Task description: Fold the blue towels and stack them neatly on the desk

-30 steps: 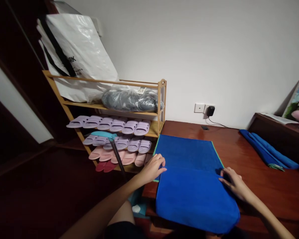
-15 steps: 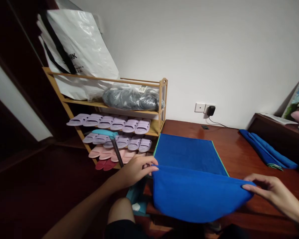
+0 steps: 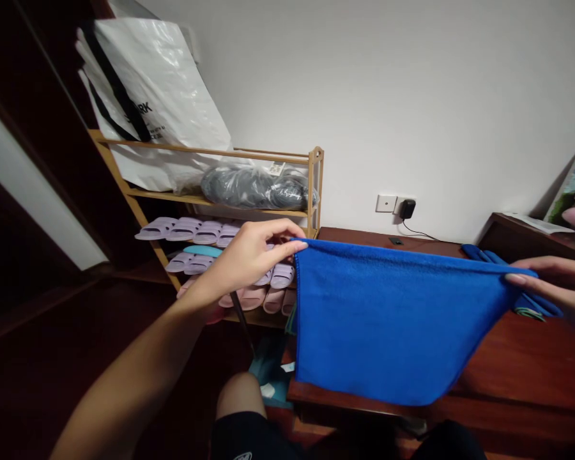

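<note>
A plain blue towel (image 3: 388, 319) hangs stretched between my two hands, its top edge nearly level and its lower part draping over the front of the wooden table. My left hand (image 3: 271, 246) pinches the upper left corner between thumb and fingers. At the upper right corner, my right hand (image 3: 553, 281) grips the cloth the same way; it is partly cut off by the frame's edge. Behind the raised towel, the spread blue cloth on the tabletop is hidden. Folded blue towels (image 3: 539, 303) with a green edge lie farther right, partly covered by my right hand.
On the left stands a wooden shoe rack (image 3: 315, 172) with lilac slippers (image 3: 186, 228), pink slippers (image 3: 253, 297) and a white bag (image 3: 172, 83). A teal dustpan (image 3: 271, 364) is on the floor. A black plug (image 3: 407, 209) sits in the wall above the reddish-brown table (image 3: 522, 364).
Both hands have risen, lifting the towel's top edge higher and stretching it farther right. The towel now covers the view of the blue cloth spread on the table.
</note>
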Demonstrator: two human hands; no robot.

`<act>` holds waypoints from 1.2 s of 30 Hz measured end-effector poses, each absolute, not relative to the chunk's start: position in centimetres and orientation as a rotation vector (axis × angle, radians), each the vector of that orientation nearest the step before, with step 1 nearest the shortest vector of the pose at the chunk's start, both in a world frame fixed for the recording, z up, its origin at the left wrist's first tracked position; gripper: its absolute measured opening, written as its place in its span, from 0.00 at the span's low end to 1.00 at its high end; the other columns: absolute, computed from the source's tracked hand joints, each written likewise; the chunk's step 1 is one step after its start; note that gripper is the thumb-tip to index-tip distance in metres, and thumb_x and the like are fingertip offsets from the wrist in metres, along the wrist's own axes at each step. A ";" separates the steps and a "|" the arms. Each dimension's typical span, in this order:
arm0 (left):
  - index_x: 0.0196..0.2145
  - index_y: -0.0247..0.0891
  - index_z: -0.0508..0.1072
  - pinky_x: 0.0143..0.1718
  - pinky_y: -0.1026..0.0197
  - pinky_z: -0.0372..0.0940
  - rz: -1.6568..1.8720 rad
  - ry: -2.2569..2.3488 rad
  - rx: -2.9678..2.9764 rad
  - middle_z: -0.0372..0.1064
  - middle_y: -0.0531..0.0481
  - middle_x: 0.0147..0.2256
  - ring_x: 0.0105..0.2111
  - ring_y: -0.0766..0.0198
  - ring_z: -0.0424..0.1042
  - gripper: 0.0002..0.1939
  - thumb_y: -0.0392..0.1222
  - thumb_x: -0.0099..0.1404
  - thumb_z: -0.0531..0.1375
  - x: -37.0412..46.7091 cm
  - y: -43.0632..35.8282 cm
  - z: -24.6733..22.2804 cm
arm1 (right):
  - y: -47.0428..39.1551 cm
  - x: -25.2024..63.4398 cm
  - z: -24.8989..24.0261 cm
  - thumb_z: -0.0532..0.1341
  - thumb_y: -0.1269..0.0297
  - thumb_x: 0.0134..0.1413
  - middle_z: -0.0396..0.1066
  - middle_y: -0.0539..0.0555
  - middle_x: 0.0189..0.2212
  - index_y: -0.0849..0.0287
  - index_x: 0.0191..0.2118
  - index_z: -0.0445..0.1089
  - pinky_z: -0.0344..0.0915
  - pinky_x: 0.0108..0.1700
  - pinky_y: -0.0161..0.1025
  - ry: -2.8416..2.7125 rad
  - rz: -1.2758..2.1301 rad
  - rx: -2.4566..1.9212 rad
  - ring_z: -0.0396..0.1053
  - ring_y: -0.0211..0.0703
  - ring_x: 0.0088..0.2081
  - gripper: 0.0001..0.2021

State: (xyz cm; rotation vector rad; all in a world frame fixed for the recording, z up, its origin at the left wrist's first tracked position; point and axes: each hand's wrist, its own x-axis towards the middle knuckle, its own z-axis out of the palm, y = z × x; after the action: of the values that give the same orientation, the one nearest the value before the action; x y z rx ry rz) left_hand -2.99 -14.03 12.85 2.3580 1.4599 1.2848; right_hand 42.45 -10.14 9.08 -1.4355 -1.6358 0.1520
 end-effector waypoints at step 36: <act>0.30 0.33 0.72 0.26 0.66 0.63 1.299 1.291 2.209 0.67 0.53 0.23 0.23 0.67 0.69 0.08 0.42 0.60 0.60 -3.3 -2.1 11.4 | -1.1 36.8 10.6 0.69 0.48 0.37 0.61 0.46 0.15 0.64 0.37 0.74 0.48 0.21 0.32 -1.570 0.536 -1.353 0.54 0.29 0.19 0.24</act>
State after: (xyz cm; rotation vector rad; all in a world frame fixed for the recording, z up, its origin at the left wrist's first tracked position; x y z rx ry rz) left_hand -3.35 -2.12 11.38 2.2088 1.2909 1.2991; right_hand 36.76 -1.09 10.61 -1.3534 -1.5697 0.5363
